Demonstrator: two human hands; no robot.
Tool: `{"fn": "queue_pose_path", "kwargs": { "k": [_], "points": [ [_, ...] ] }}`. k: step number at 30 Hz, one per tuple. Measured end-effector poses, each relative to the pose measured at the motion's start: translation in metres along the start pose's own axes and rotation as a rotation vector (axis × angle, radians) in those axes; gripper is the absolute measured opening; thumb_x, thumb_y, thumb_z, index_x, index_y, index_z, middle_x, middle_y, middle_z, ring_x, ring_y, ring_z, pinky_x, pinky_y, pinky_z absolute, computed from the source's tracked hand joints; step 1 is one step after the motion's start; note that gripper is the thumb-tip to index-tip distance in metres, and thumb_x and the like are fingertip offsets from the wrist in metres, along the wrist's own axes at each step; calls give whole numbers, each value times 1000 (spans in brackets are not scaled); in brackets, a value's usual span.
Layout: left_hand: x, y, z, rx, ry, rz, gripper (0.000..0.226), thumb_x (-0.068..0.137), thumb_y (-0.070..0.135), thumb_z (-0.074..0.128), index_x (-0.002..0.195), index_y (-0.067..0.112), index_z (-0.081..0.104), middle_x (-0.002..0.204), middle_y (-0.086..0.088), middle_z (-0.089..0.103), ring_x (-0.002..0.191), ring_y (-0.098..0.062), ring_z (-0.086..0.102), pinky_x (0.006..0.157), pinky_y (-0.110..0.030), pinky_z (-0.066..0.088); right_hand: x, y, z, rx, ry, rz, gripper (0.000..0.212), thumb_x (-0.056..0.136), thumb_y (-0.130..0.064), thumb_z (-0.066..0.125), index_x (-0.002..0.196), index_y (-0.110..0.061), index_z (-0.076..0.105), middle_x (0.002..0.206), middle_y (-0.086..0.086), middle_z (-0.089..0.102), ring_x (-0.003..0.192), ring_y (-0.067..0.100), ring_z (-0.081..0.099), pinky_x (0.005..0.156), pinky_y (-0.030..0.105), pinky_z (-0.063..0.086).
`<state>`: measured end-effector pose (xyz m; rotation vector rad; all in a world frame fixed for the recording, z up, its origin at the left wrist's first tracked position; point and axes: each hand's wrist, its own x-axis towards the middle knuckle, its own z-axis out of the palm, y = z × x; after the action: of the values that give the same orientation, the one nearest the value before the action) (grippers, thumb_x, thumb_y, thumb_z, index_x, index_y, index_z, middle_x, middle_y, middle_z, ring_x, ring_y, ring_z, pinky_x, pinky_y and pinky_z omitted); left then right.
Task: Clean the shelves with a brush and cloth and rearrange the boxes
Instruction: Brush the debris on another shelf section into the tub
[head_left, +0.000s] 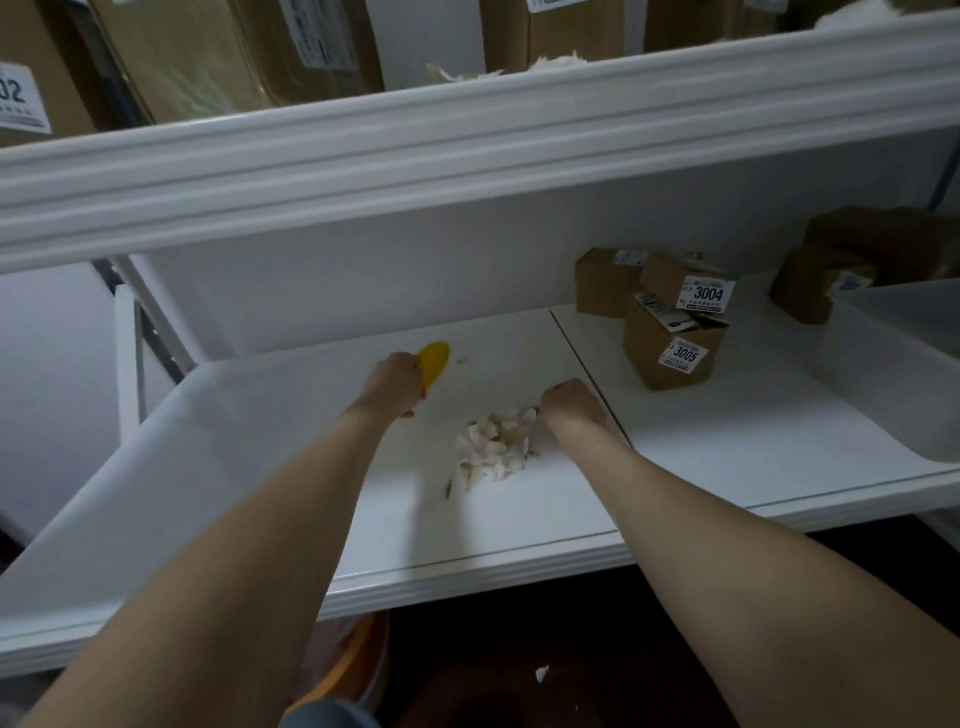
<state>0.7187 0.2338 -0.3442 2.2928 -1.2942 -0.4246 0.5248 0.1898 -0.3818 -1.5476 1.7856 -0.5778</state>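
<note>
Left hand (395, 382) fingers wrapped round a yellow tool (434, 361). Only its rounded end shows past the knuckles, so brush or scoop, can't tell. Right hand (571, 405) knuckles-up, fingers curled under. Whether it holds anything is hidden; a dark bit shows at its fingertip side.

Scrap pile (496, 447), whitish crumpled bits, lies between the two hands, touching or just beside the right hand on its inner side and nearer the body than the left hand. The right hand is clearly the closer one. The pile's long axis runs roughly from the right hand back toward the shelf (260, 441) front edge.

Judgement: a sweep or gather step. The next move turns on the pile sitting down and right of the yellow tool.

Boxes (672, 348), labelled 3005 and 3004, stand beyond and right of the right hand, past the shelf seam (582, 358), well apart. Clear bin (893, 374) further right.
</note>
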Motion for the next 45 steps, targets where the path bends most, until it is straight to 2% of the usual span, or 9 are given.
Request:
{"fn": "queue_pose_path", "kwargs": {
  "k": [3, 6, 12, 16, 27, 35, 38, 41, 45],
  "points": [
    [-11, -11, 6, 87, -5, -98, 27, 93, 5, 46, 117, -5, 55, 111, -20, 63, 94, -34, 65, 70, -33, 50, -2, 3, 2, -32, 33, -35, 39, 99, -21, 31, 130, -4, 47, 135, 18, 51, 123, 31, 50, 100, 34, 38],
    [-22, -4, 26, 117, -76, 6, 36, 99, 18, 32, 124, 2, 53, 93, -17, 60, 58, -26, 59, 48, -25, 46, -7, 5, 3, -87, 62, -62, 39, 101, -17, 28, 133, -2, 44, 138, 16, 47, 126, 32, 46, 102, 34, 36],
    [-26, 9, 20, 13, -147, 113, 30, 98, 11, 33, 102, 5, 62, 71, -17, 57, 47, -25, 50, 37, -17, 37, -14, 0, 6, -31, 94, -81, 38, 100, -22, 32, 130, -5, 47, 136, 18, 48, 126, 34, 44, 101, 35, 35],
    [-2, -7, 17, -43, 37, 12, 28, 95, 11, 42, 111, -4, 60, 108, -28, 63, 101, -41, 63, 82, -43, 52, -6, 1, 9, 48, 112, -97, 35, 99, -25, 34, 125, -11, 51, 132, 17, 48, 122, 34, 44, 95, 36, 38],
    [86, 9, 39, 66, 59, -43, 54, 98, 45, 36, 131, 4, 51, 126, -22, 57, 115, -37, 56, 95, -37, 42, 44, -7, 20, 52, 160, -230, 28, 95, -20, 42, 119, -16, 56, 126, 14, 52, 121, 31, 44, 95, 33, 37],
    [68, 31, 56, 92, -165, 202, 35, 100, 15, 38, 131, 10, 53, 122, -21, 58, 102, -36, 60, 81, -40, 50, 52, -6, 24, -33, 213, -220, 29, 98, -22, 41, 122, -15, 56, 128, 14, 52, 122, 31, 43, 98, 34, 36],
    [47, 28, 43, -9, -334, 217, 36, 101, 18, 35, 135, 16, 49, 83, -17, 58, 56, -23, 46, 44, -25, 34, 42, -9, 25, -37, 230, -225, 32, 101, -23, 36, 122, -8, 54, 126, 17, 55, 121, 32, 44, 100, 36, 35],
    [31, 22, 20, 11, -444, 253, 35, 101, 20, 37, 133, 18, 52, 63, -7, 51, 44, -14, 38, 41, -17, 30, 30, -10, 23, -4, 224, -227, 33, 102, -24, 35, 122, -6, 53, 128, 18, 53, 122, 33, 43, 100, 38, 37],
    [19, 2, 4, -58, -140, 243, 28, 99, 16, 43, 113, 7, 65, 78, -20, 63, 55, -23, 56, 41, -17, 33, 16, -6, 15, 13, 205, -234, 30, 100, -24, 38, 122, -10, 54, 129, 17, 51, 122, 33, 42, 97, 36, 36]
  ]
}}
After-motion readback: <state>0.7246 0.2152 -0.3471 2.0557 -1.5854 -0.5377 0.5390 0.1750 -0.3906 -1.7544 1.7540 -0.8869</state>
